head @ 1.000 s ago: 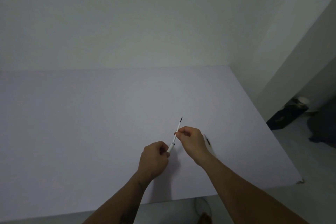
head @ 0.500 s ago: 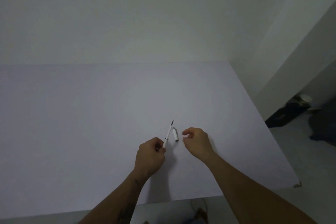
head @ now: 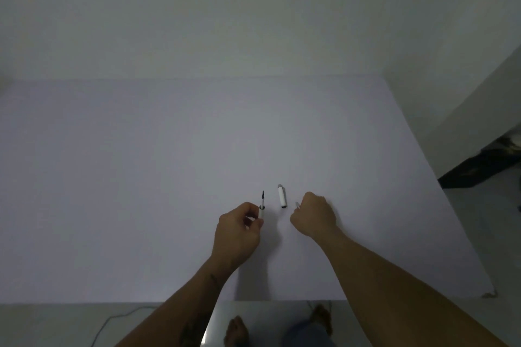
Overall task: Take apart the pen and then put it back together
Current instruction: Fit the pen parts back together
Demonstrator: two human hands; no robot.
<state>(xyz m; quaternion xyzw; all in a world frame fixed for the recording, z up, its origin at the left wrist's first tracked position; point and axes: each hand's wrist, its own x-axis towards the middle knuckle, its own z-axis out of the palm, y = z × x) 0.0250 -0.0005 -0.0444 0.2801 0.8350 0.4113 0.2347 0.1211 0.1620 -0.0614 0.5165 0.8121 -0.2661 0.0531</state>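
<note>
My left hand (head: 236, 234) pinches the white pen barrel (head: 262, 213) upright, and the thin refill with its dark tip (head: 263, 196) sticks up out of it. A short white pen section (head: 282, 196) lies loose on the pale table (head: 141, 177), between my two hands. To its right, my right hand (head: 314, 217) is curled low over the table. A small whitish end of another pen piece (head: 297, 205) pokes out at its fingers; the rest of that piece is hidden.
The table meets a white wall at the back and ends at a right edge (head: 462, 234). A dark bag (head: 479, 169) lies on the floor to the right. My feet (head: 236, 331) and a cable (head: 112, 318) show below the near edge.
My right hand slid the short white section off the refill and laid it on the table. It then moved right and closed over another piece. My left hand kept hold of the barrel.
</note>
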